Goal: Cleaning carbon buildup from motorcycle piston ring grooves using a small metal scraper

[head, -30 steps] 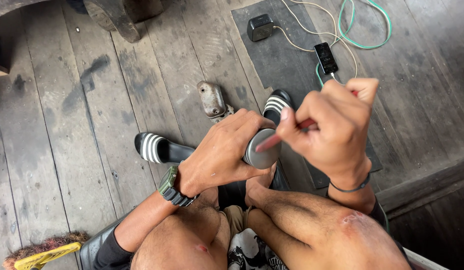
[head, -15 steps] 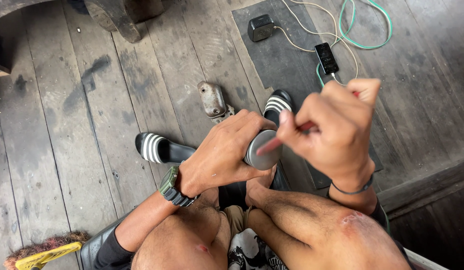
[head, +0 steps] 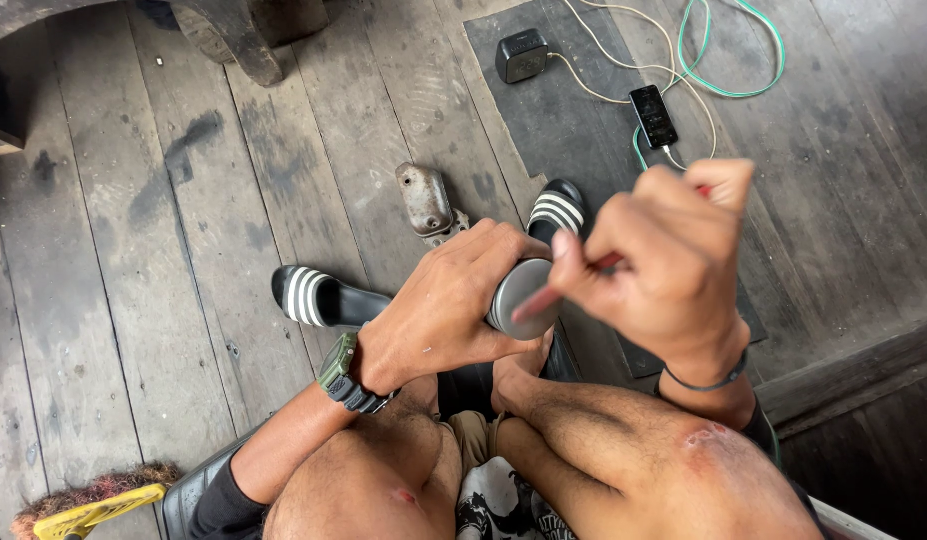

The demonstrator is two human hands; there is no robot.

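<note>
Grey metal shows between the person's hands: a short round cylinder (head: pixel 520 295) with a flat end face turned up toward the camera, held above the knees. The left hand (head: pixel 448 300) is wrapped around its side, fingers curled tight over the top, a dark green watch (head: pixel 345 374) on that wrist. The right hand (head: pixel 673 265) is closed in a fist around a thin red tool (head: pixel 573 280), whose tip rests on the cylinder's face; a thin band (head: pixel 705 382) circles that wrist. Below the hands lie weathered floor planks (head: pixel 133 300). Two black sandals with white stripes, one (head: pixel 318 298) out to the left and one (head: pixel 555 210) just behind the hands, sit on the floor, with a rusty metal cover (head: pixel 424 198) between them. Farther off, a dark mat (head: pixel 563 110) carries a small black box (head: pixel 522 55), a phone (head: pixel 652 115) and loose white and green cables (head: pixel 713 60). A yellow brush (head: pixel 88 505) lies at the lower left.
</note>
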